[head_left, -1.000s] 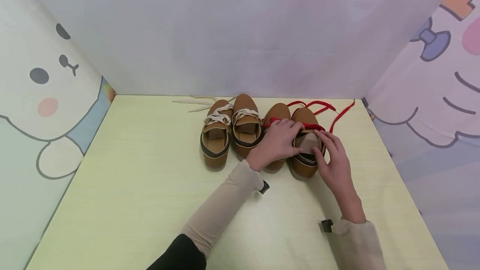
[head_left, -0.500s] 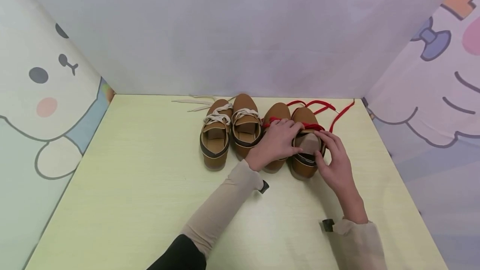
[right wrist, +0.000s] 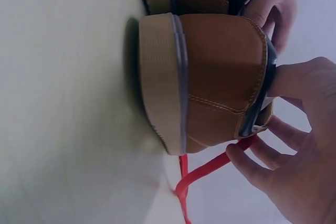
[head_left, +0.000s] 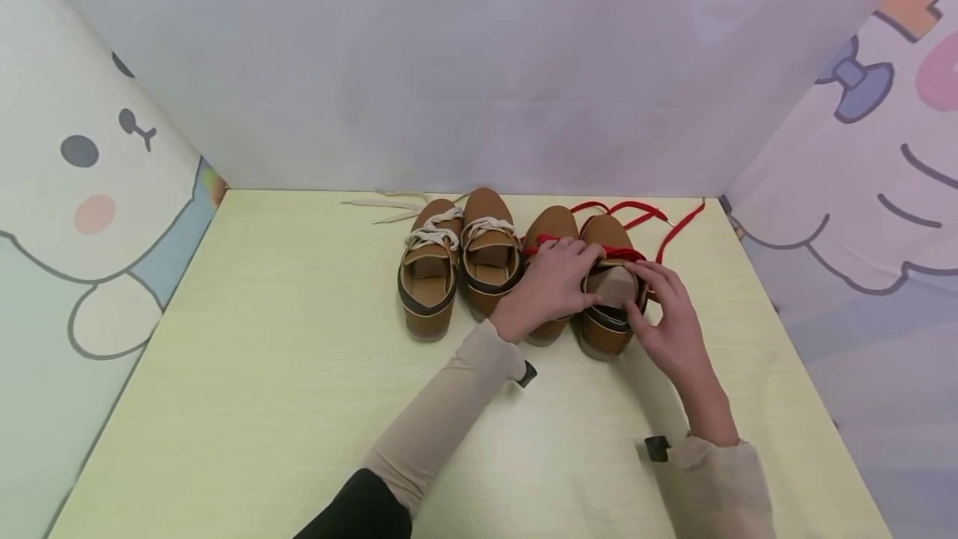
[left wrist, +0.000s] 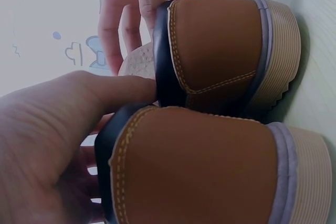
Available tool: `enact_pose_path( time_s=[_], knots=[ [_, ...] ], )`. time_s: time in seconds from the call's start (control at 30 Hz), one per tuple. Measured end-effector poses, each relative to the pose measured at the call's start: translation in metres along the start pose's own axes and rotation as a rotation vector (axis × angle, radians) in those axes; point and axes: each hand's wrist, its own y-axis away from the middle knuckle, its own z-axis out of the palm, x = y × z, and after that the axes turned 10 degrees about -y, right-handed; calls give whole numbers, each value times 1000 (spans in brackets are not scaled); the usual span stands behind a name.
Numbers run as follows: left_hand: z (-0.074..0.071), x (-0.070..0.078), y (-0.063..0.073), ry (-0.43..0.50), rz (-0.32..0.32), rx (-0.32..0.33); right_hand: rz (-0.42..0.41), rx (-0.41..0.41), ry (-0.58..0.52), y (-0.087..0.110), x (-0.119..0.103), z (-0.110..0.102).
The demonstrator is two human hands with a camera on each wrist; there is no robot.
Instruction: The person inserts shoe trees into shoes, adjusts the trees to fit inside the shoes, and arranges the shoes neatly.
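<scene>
Both of my hands are at the opening of the rightmost brown shoe (head_left: 608,331), which has red laces (head_left: 624,253) and a dark collar. My left hand (head_left: 552,281) reaches across the neighbouring red-laced shoe (head_left: 550,227), its thumb at the rightmost shoe's left rim and its fingers by the laces. My right hand (head_left: 669,318) pinches the right rim between thumb and fingers. In the right wrist view, a fingertip meets a red lace (right wrist: 210,166). A pale, rounded, speckled piece (left wrist: 139,61) shows inside the opening between the hands.
Two brown shoes with white laces stand to the left, an outer shoe (head_left: 429,294) and an inner shoe (head_left: 490,260). Loose white lace ends (head_left: 382,204) and red lace ends (head_left: 681,229) trail toward the back wall (head_left: 479,65). The shoes rest on a pale yellow table (head_left: 299,339).
Both hands keep almost the same place at the rightmost shoe. The right wrist and forearm have shifted slightly to the right; the shoes stay put.
</scene>
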Motion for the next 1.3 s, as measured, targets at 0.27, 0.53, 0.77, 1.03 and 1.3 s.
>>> enact_pose_path(
  time_s=[0.27, 0.53, 0.77, 1.03, 1.3],
  knots=[
    [1, 0, 0, -8, -9, 11, 52, -61, 10, -6, -5, -5],
    [2, 2, 1, 9, -19, 43, 74, -68, 13, -8, -7, -4],
    [2, 3, 2, 28, -33, 51, 74, -65, 37, -10, -11, -3],
    [1, 5, 2, 24, -58, 46, 80, -50, 52, -11, -11, -2],
    [4, 3, 2, 21, -42, 68, 90, -24, 62, -11, -10, 2]
  ],
)
